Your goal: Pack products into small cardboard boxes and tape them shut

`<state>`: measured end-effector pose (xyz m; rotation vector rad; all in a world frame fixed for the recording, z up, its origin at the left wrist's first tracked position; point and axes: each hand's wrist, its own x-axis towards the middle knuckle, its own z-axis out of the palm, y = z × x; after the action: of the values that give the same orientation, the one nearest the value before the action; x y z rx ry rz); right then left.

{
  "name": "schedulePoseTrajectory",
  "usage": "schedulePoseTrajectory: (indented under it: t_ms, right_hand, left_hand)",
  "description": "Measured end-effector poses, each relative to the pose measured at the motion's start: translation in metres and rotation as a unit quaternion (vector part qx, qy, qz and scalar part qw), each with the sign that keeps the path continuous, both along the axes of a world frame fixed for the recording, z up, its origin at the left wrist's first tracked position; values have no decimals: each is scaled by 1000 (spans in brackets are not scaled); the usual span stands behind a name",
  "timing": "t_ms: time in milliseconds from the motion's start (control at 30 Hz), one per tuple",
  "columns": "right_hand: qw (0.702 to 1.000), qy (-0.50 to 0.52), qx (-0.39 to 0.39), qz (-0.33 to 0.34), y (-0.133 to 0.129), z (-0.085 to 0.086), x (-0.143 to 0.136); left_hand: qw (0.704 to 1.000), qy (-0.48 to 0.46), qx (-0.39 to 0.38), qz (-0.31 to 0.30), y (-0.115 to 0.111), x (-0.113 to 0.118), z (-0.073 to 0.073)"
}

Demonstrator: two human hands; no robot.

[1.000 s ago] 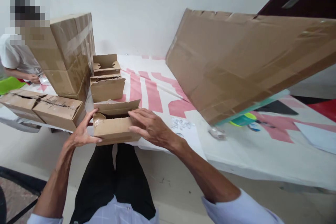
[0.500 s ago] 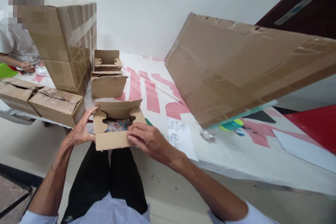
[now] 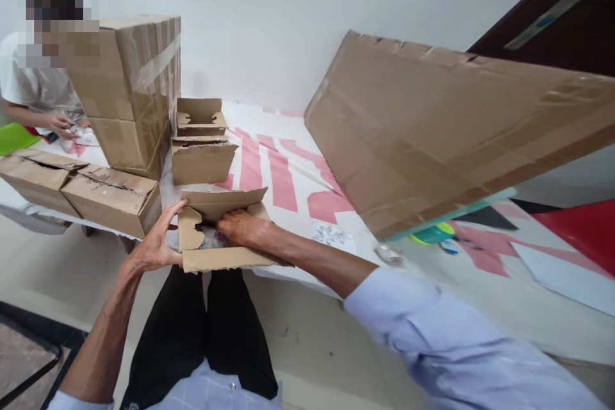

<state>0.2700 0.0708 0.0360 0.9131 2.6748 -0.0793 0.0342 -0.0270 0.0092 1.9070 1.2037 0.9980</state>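
Note:
A small open cardboard box [image 3: 211, 261] stands at the table's front edge, its flaps raised. My left hand [image 3: 156, 240] grips the box's left side, thumb and fingers at its two corners. My right hand [image 3: 243, 229] reaches down into the box, its fingertips hidden inside, so what they hold cannot be made out. Part of a printed plastic packet [image 3: 211, 238] shows in the box, beside my right fingers.
Two open boxes [image 3: 204, 163] stand behind, near a tall taped carton stack [image 3: 144, 83]. Closed boxes [image 3: 113, 195] line the left edge. A large cardboard sheet [image 3: 432, 134] leans at right. Across the table [image 3: 250, 160], a person [image 3: 38, 90] handles something white.
My right hand has moved from the box's front right corner into the box, covering much of the packet. My left hand still holds the box. The view has shifted slightly.

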Motion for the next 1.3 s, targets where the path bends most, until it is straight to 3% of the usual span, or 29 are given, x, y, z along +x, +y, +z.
schedulePoseTrajectory:
  t_ms: [133,233,367,533,633,733,833,933,1000,1133,1200,1300]
  right_hand:
    - [1000,20,15,11,-5,-6,1]
    - [998,52,20,-4,-9,4,11]
    - [985,169,3,-22,-11,35,29]
    - [916,391,-79,-49,-6,79,57]
    - [874,452,-157,-83,-2,97,71]
    - [851,457,-242,-93,2,108,74]
    - [841,423,-330,-74,7,114,67]
    - [824,414,-380,-69,13,115,63]
    - [789,471,-389,-69,16,115,65]
    - [664,608,-435,-6,23,117,63]
    - [637,645,-423,7,28,117,54]
    - [607,697,-380,-44,46,112,35]
  left_hand:
    - [1000,1,-3,-2,-1,-1,-1]
    - [1000,-1,-9,3,0,-2,-2]
    - [1000,-20,-14,0,6,-1,-4]
    - [1000,-6,-17,-14,16,-5,1]
    - [999,36,-1,1,13,-13,21]
    - [995,43,92,23,8,-13,58]
    - [982,74,172,-20,10,1,97]
    - [982,70,164,-63,19,16,123]
    - [990,-3,142,-27,27,20,131]
    - [964,-185,150,117,49,17,141]
    - [946,-230,165,160,63,16,146]
    - [933,-264,155,188,85,15,146]
